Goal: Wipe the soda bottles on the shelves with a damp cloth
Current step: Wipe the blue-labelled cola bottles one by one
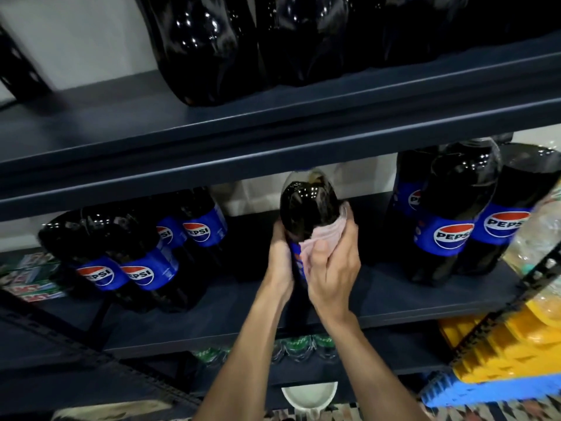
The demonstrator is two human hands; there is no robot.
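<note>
A dark Pepsi bottle [306, 205] with a blue label is held in front of the middle shelf [243, 296], its top tilted away from me. My left hand [280, 259] grips its left side. My right hand [332, 265] holds a pale pink cloth [318, 235] wrapped against the bottle's right side and front. More Pepsi bottles stand on the same shelf: a group at the left [136, 256] and a group at the right [455, 214]. Large dark bottles [230, 47] fill the upper shelf [273, 117].
A white bowl [309, 393] sits low below my arms. Green-capped bottles [300, 344] show on the shelf underneath. Yellow and blue plastic crates [498, 360] stand at the lower right, clear plastic bottles [543, 238] at the right edge, green boxes [27, 278] at the far left.
</note>
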